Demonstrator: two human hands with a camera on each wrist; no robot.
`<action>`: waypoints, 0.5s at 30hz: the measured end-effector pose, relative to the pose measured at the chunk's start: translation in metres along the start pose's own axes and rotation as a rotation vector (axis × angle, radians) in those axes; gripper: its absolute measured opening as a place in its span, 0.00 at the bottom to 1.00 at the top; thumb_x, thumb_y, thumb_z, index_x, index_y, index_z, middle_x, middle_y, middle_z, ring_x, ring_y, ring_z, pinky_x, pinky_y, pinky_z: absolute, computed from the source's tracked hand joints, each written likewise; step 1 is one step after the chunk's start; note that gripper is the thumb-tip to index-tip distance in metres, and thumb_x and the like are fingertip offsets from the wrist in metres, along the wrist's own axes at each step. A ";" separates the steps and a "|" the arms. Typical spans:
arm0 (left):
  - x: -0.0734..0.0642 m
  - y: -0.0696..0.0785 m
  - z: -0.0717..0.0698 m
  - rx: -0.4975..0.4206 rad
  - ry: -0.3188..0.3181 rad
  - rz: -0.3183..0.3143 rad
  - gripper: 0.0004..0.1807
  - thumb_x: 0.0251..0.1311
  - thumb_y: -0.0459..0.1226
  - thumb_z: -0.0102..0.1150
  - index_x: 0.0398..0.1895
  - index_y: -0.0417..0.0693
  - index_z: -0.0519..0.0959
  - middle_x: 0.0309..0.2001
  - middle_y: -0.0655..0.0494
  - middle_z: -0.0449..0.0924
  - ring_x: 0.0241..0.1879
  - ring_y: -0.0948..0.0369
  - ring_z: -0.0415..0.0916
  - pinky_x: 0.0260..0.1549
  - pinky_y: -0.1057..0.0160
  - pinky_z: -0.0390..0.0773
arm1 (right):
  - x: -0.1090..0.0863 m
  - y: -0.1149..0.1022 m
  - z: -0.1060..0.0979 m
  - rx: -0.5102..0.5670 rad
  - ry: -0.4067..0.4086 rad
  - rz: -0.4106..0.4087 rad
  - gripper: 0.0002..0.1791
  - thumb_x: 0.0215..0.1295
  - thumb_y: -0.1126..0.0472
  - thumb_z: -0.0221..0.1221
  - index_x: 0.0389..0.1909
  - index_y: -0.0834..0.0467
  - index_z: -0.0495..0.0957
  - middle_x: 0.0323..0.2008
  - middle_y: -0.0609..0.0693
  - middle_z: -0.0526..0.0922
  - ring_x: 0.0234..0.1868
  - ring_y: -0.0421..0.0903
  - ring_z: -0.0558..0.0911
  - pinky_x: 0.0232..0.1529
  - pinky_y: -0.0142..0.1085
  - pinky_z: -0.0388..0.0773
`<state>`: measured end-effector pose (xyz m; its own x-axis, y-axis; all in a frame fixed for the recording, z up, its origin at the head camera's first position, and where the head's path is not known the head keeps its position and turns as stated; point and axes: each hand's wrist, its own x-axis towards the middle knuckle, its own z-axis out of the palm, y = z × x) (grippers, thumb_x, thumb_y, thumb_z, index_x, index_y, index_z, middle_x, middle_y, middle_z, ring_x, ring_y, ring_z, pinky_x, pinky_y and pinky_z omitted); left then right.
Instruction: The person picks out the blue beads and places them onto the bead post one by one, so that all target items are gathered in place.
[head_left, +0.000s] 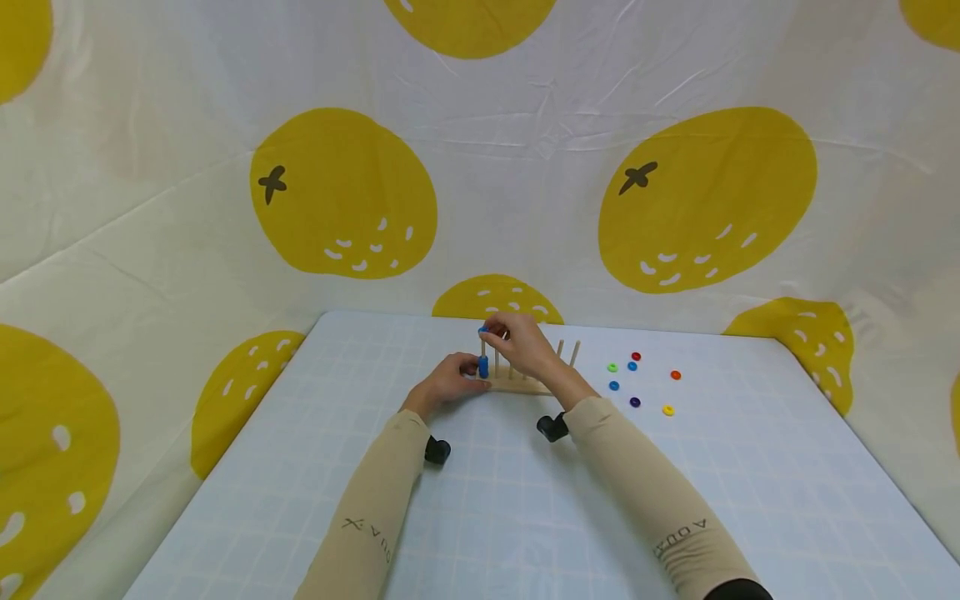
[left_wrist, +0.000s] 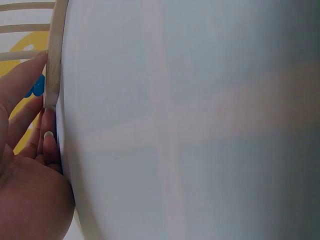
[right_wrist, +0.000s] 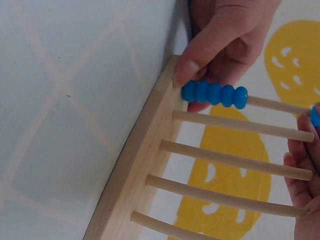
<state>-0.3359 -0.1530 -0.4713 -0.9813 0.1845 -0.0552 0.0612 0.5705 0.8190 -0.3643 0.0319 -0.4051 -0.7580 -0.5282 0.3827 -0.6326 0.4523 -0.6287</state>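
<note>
A wooden peg rack (right_wrist: 145, 130) stands on the table, with a row of upright pegs on its base. Several blue rings (right_wrist: 215, 94) are stacked at the bottom of the leftmost peg. My left hand (head_left: 452, 379) holds the left end of the base, thumb beside the lowest ring; in the left wrist view its fingers wrap the end of the wood (left_wrist: 55, 65). At the top of that same peg, my right hand (head_left: 521, 337) pinches another blue ring (right_wrist: 315, 116) between thumb and fingers. The other pegs in the right wrist view carry no rings.
Loose rings lie scattered on the table right of the rack: a yellow ring (head_left: 668, 411), a dark purple ring (head_left: 635, 402), a green ring (head_left: 612, 367), plus several red and blue ones. A fruit-printed curtain (head_left: 517, 192) hangs behind the table's far edge.
</note>
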 end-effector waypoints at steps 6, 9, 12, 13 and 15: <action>0.002 -0.001 -0.001 0.009 0.002 0.013 0.26 0.60 0.40 0.73 0.59 0.38 0.80 0.51 0.46 0.80 0.51 0.51 0.73 0.60 0.50 0.72 | 0.000 0.000 -0.001 0.006 -0.003 0.003 0.09 0.73 0.60 0.62 0.45 0.62 0.85 0.39 0.51 0.88 0.38 0.46 0.83 0.43 0.38 0.81; 0.003 -0.001 -0.001 0.009 0.004 0.011 0.26 0.60 0.40 0.73 0.59 0.38 0.80 0.51 0.46 0.80 0.51 0.51 0.73 0.60 0.50 0.72 | 0.000 0.001 0.000 -0.026 -0.014 -0.009 0.08 0.73 0.61 0.62 0.44 0.61 0.85 0.37 0.50 0.88 0.37 0.45 0.82 0.41 0.37 0.81; 0.003 -0.001 0.000 0.013 0.005 0.004 0.25 0.60 0.40 0.73 0.59 0.39 0.81 0.50 0.46 0.80 0.51 0.51 0.74 0.60 0.50 0.72 | 0.000 0.003 0.001 -0.076 -0.034 -0.021 0.07 0.72 0.60 0.63 0.43 0.60 0.85 0.35 0.49 0.86 0.35 0.44 0.81 0.40 0.36 0.81; 0.003 -0.001 0.000 0.016 0.008 0.002 0.25 0.60 0.40 0.74 0.58 0.39 0.81 0.50 0.46 0.80 0.51 0.51 0.74 0.60 0.50 0.73 | -0.001 0.003 0.001 -0.092 -0.041 -0.023 0.07 0.72 0.60 0.63 0.42 0.59 0.85 0.35 0.48 0.86 0.35 0.44 0.81 0.39 0.36 0.81; 0.002 0.000 0.000 0.016 0.005 0.000 0.25 0.59 0.40 0.74 0.59 0.39 0.81 0.50 0.47 0.80 0.51 0.51 0.73 0.60 0.50 0.72 | -0.002 0.004 0.002 -0.117 -0.047 -0.025 0.07 0.72 0.60 0.63 0.43 0.59 0.85 0.34 0.47 0.85 0.35 0.43 0.81 0.39 0.36 0.81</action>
<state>-0.3378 -0.1524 -0.4714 -0.9823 0.1801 -0.0522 0.0639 0.5835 0.8096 -0.3649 0.0334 -0.4092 -0.7350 -0.5725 0.3633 -0.6677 0.5179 -0.5347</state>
